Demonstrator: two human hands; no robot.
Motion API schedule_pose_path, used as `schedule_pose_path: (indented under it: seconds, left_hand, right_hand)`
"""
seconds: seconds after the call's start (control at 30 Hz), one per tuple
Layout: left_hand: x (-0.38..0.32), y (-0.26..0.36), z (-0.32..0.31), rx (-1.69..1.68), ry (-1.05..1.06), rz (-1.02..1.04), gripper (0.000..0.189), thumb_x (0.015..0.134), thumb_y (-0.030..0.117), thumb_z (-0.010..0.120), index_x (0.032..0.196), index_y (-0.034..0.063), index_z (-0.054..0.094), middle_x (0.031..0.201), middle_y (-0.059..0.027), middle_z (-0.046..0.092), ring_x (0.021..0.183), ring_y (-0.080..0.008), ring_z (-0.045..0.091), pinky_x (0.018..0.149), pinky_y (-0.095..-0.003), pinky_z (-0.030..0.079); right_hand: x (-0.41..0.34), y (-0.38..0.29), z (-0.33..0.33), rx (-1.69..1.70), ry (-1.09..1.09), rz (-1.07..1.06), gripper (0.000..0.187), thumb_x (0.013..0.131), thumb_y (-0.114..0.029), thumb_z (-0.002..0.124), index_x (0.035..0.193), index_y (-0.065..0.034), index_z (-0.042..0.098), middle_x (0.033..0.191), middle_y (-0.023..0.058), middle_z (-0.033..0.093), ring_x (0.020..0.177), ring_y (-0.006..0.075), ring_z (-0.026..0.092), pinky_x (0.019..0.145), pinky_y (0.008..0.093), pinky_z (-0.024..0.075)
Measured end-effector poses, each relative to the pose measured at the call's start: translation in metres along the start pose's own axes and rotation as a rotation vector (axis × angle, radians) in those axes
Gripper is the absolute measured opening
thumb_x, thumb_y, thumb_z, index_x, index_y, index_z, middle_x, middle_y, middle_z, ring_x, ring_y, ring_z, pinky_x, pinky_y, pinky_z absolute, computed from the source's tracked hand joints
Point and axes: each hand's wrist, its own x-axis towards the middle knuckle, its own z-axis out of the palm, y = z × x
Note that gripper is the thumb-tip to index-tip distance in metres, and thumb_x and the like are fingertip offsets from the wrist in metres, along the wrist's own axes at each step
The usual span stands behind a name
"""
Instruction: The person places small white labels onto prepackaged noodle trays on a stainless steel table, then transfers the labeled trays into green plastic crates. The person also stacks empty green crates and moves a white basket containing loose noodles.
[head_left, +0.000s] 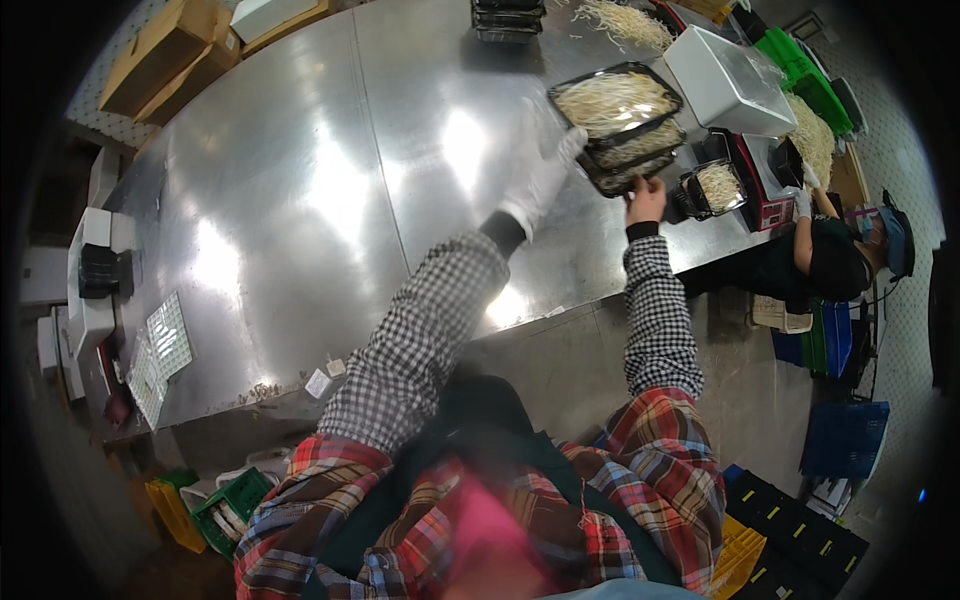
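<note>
A stack of black plastic trays of bean sprouts under clear film (616, 105) stands at the upper right of the metal table. My left hand (541, 161), in a white glove, reaches to the stack's left edge, its fingertips at the tray rim; parts of it are blurred. My bare right hand (646, 201) has its fingers on the near edge of the lowest visible tray. Whether either hand bears the stack's weight cannot be told. Just right of that hand, a smaller black tray of sprouts (718, 187) sits near the table edge.
Beyond the stack are a white foam box (727, 82), loose sprouts (626, 22) and more black trays (508, 19). A co-worker (832, 251) holds a black tray over a red scale (769, 202). Label sheets (169, 334) lie at the left of the metal table (285, 225).
</note>
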Motion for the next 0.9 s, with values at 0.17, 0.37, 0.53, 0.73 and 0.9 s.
schedule_pose_path:
  seconds: [0.17, 0.37, 0.53, 0.73, 0.9]
  left_hand:
    - [-0.012, -0.014, -0.166, -0.26, 0.105, -0.314, 0.061, 0.078, 0.014, 0.066, 0.13, -0.0025, 0.04, 0.133, -0.0175, 0.043, 0.124, -0.0254, 0.04, 0.103, -0.0317, 0.032]
    - [-0.066, -0.057, -0.341, 0.131, 0.364, -0.231, 0.034, 0.075, 0.007, 0.055, 0.108, 0.0022, 0.061, 0.112, -0.0136, 0.058, 0.106, -0.0221, 0.054, 0.094, -0.0304, 0.039]
    - [-0.095, -0.097, -0.417, 0.495, 0.343, -0.064, 0.02, 0.076, 0.011, 0.056, 0.092, 0.0035, 0.065, 0.102, -0.0133, 0.06, 0.099, -0.0264, 0.055, 0.09, -0.0333, 0.041]
    - [-0.109, -0.091, -0.448, 0.576, 0.204, 0.041, 0.022, 0.076, -0.008, 0.048, 0.088, 0.002, 0.062, 0.1, -0.0125, 0.06, 0.098, -0.0282, 0.054, 0.087, -0.0342, 0.043]
    - [-0.122, -0.09, -0.473, 0.584, 0.273, -0.027, 0.026, 0.078, -0.004, 0.049, 0.101, 0.0003, 0.061, 0.111, -0.0154, 0.057, 0.107, -0.0268, 0.053, 0.092, -0.0322, 0.043]
  right_hand:
    - [-0.157, 0.119, 0.163, -0.079, -0.153, -0.083, 0.017, 0.081, -0.01, 0.059, 0.089, -0.0051, 0.044, 0.071, 0.0004, 0.044, 0.06, 0.0094, 0.041, 0.053, 0.0239, 0.037]
    - [-0.327, 0.195, 0.314, 0.065, -0.171, 0.218, 0.018, 0.082, -0.004, 0.058, 0.089, -0.0062, 0.041, 0.077, 0.0009, 0.049, 0.063, 0.0094, 0.048, 0.055, 0.0237, 0.0411]
    - [-0.394, 0.235, 0.349, -0.158, -0.461, 0.223, 0.017, 0.083, -0.004, 0.057, 0.092, -0.0042, 0.042, 0.079, 0.0032, 0.05, 0.065, 0.0116, 0.05, 0.061, 0.0261, 0.047]
    - [-0.336, 0.188, 0.303, -0.254, -0.129, 0.1, 0.025, 0.086, -0.022, 0.056, 0.092, 0.0014, 0.05, 0.08, 0.0078, 0.056, 0.064, 0.013, 0.053, 0.054, 0.0268, 0.0439]
    - [-0.289, 0.101, 0.358, -0.717, -0.857, -0.125, 0.027, 0.087, -0.025, 0.061, 0.091, -0.0015, 0.048, 0.074, 0.0022, 0.057, 0.06, 0.0072, 0.05, 0.05, 0.0212, 0.0404]
